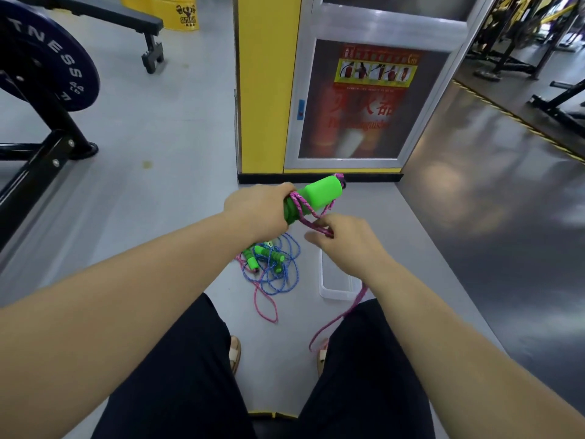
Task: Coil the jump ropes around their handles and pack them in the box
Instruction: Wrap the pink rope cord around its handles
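My left hand (258,210) grips the green handles (318,194) of a pink jump rope, held together in the air. A few turns of pink rope (300,205) wrap the handles. My right hand (343,239) pinches the pink rope just below them; its loose tail (335,321) runs under my right forearm down to the floor by my right foot. On the floor ahead lies a tangle of a blue rope (278,274) and a pink rope (264,308) with green handles (253,261). A clear plastic box (335,289) sits on the floor, partly hidden by my right forearm.
I sit with both legs in black trousers. A yellow pillar (266,90) and a fire extinguisher cabinet (364,103) stand straight ahead. A weight plate on a black rack (41,61) is at the left, with a bench behind it. Dark flooring and gym machines lie to the right.
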